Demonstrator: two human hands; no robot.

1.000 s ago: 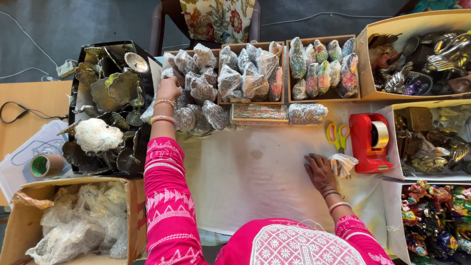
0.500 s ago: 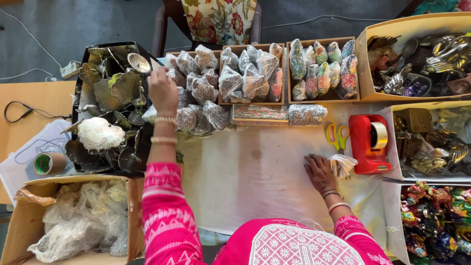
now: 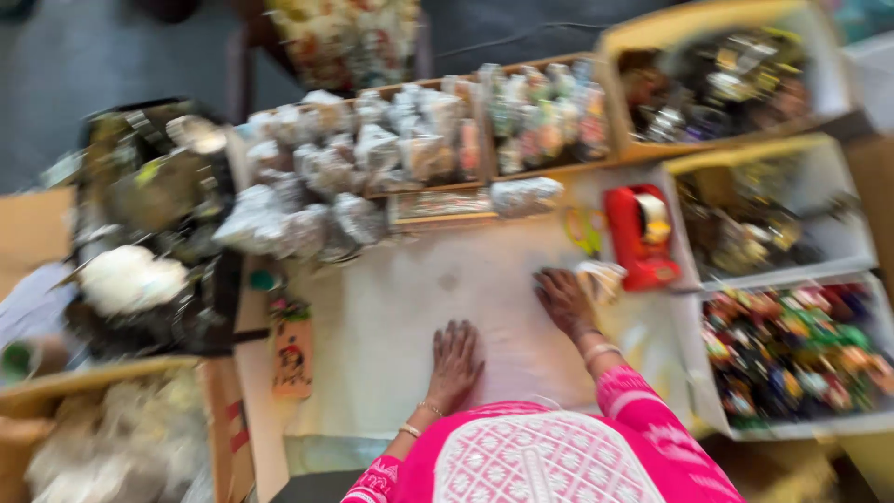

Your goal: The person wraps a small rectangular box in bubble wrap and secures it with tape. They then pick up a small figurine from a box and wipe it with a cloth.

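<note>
- A person in a pink patterned top is resting two hands on the white sheet covering the counter, at lower centre of the blurred frame.
- The left hand is lying flat, palm down, fingers spread and gripping nothing; two bangles are showing at its wrist.
- The right hand is also lying open on the sheet, right of centre, its fingertips touching or just beside a small crumpled clear bag; the blur is making it impossible to tell which. One bangle is circling its wrist.
- One red tape dispenser is standing just beyond that bag, with one pair of yellow-handled scissors lying beside it.
- Two wooden trays at upper centre are holding rows of clear packets, too smeared to count; a heap of silvery packets is spilling out to their left.
- One dark tray at the left is carrying a white fluffy lump.
- Three boxes are stacking down the right edge, each holding mixed trinkets.
- One cardboard box of clear bags is sitting at lower left.
</note>
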